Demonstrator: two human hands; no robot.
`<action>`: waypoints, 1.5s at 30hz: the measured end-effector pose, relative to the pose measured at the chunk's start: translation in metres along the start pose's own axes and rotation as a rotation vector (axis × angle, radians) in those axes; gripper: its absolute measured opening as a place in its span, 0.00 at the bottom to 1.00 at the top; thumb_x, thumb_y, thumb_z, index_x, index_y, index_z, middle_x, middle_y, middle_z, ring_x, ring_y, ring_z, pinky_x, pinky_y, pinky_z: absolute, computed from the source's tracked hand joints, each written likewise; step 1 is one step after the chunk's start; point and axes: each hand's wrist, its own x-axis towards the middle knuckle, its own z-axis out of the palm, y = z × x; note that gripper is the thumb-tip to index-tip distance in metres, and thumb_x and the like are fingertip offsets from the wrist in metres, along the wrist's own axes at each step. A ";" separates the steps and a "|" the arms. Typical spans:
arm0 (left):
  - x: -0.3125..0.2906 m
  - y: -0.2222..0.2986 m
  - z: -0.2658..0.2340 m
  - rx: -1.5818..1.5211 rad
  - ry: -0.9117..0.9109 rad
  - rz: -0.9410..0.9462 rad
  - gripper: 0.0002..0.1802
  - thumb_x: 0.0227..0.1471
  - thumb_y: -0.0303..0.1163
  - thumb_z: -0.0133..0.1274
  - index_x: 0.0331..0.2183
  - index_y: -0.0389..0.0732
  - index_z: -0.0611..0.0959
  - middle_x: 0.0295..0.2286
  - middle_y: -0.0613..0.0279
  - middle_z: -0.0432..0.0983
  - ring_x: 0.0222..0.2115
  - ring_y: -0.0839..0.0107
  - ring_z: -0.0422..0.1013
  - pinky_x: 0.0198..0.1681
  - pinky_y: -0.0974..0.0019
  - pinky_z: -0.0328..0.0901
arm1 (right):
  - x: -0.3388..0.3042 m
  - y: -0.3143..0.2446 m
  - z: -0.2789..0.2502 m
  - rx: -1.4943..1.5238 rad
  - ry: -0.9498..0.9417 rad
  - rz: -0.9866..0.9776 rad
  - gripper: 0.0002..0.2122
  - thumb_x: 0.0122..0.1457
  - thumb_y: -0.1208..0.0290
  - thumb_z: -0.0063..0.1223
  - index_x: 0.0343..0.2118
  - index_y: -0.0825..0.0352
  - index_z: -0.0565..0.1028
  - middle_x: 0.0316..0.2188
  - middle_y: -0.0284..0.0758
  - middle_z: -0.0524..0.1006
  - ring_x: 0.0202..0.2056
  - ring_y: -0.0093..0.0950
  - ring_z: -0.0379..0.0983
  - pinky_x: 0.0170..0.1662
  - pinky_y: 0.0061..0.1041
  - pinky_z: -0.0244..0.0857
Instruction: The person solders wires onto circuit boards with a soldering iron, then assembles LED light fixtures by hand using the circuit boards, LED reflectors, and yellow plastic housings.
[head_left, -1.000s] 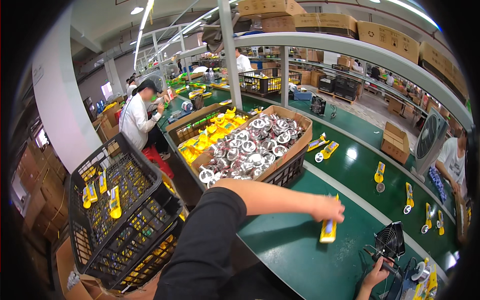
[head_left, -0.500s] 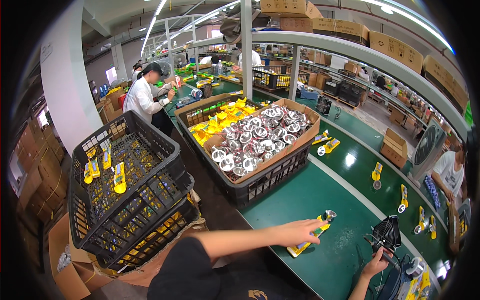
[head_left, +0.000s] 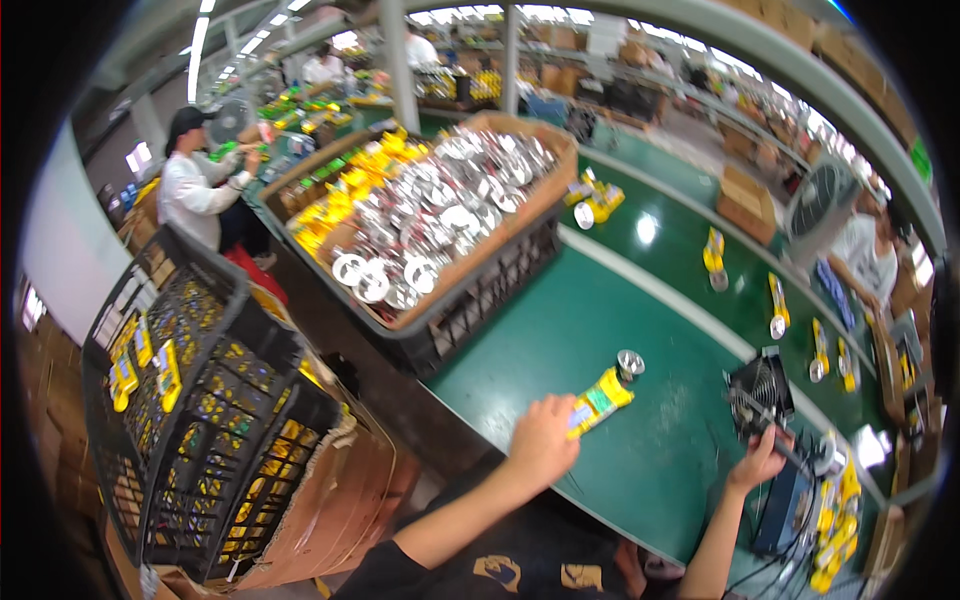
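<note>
left hand (head_left: 541, 441) closed over the near end of yellow carded pack (head_left: 598, 400), lying flat on green table (head_left: 560, 330) | round metal part (head_left: 629, 364) at far end | likely light, bendy card, top-heavy: grip near part | right hand (head_left: 757, 462) curled on black device (head_left: 762, 390)

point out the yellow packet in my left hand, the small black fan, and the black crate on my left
yellow packet (head_left: 600, 400), head view, on its middle.
black fan (head_left: 760, 385), head view, on its grille.
black crate (head_left: 215, 400), head view, on its side wall.
</note>
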 end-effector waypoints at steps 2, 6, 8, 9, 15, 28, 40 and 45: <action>0.001 -0.015 -0.008 -0.083 0.046 0.098 0.22 0.31 0.27 0.52 0.36 0.36 0.69 0.32 0.51 0.67 0.34 0.54 0.63 0.38 0.59 0.59 | 0.000 -0.009 0.007 0.010 0.001 -0.009 0.05 0.50 0.70 0.46 0.26 0.65 0.65 0.16 0.26 0.64 0.14 0.12 0.57 0.16 0.08 0.48; 0.005 -0.028 -0.021 -0.162 -0.076 0.163 0.22 0.32 0.26 0.53 0.36 0.36 0.70 0.34 0.54 0.67 0.36 0.57 0.62 0.40 0.62 0.58 | 0.001 -0.008 0.010 0.050 0.003 -0.027 0.06 0.49 0.71 0.44 0.25 0.66 0.64 0.11 0.27 0.63 0.10 0.12 0.55 0.12 0.07 0.45; 0.005 -0.032 -0.024 -0.191 -0.117 0.169 0.21 0.32 0.26 0.54 0.36 0.37 0.71 0.34 0.55 0.67 0.36 0.57 0.62 0.40 0.63 0.58 | 0.000 -0.006 0.008 0.061 0.010 -0.014 0.05 0.50 0.71 0.44 0.25 0.67 0.63 0.12 0.27 0.63 0.10 0.13 0.55 0.12 0.08 0.46; 0.006 -0.033 -0.026 -0.204 -0.179 0.201 0.21 0.33 0.26 0.54 0.36 0.37 0.71 0.34 0.56 0.67 0.37 0.58 0.62 0.41 0.63 0.58 | -0.001 -0.007 0.008 0.043 0.014 -0.014 0.05 0.50 0.71 0.44 0.25 0.67 0.63 0.12 0.27 0.63 0.10 0.13 0.55 0.12 0.08 0.46; 0.009 -0.013 -0.040 -0.141 -0.195 0.316 0.14 0.34 0.27 0.54 0.31 0.42 0.76 0.33 0.63 0.68 0.36 0.65 0.62 0.40 0.65 0.58 | -0.003 -0.018 0.005 0.228 0.037 0.101 0.05 0.50 0.71 0.42 0.23 0.65 0.63 0.09 0.28 0.62 0.08 0.14 0.51 0.12 0.11 0.46; 0.007 -0.010 -0.004 -0.096 -0.063 0.348 0.04 0.37 0.31 0.54 0.22 0.44 0.77 0.24 0.72 0.73 0.32 0.71 0.65 0.46 0.56 0.53 | -0.006 -0.022 0.006 0.258 -0.084 0.144 0.05 0.51 0.72 0.41 0.24 0.67 0.61 0.10 0.29 0.61 0.08 0.13 0.50 0.10 0.09 0.42; 0.000 -0.017 0.007 -0.162 0.106 0.333 0.06 0.31 0.29 0.58 0.20 0.47 0.78 0.20 0.72 0.73 0.27 0.72 0.67 0.42 0.57 0.56 | -0.009 -0.023 0.004 0.359 -0.198 0.170 0.05 0.53 0.71 0.37 0.32 0.64 0.64 0.21 0.32 0.68 0.12 0.14 0.55 0.11 0.10 0.45; 0.000 -0.017 0.007 -0.167 0.124 0.325 0.08 0.28 0.28 0.58 0.20 0.48 0.78 0.25 0.70 0.70 0.28 0.71 0.66 0.41 0.56 0.58 | -0.013 -0.046 0.022 0.411 -0.229 0.230 0.08 0.51 0.72 0.38 0.34 0.65 0.60 0.21 0.32 0.68 0.11 0.14 0.55 0.11 0.09 0.45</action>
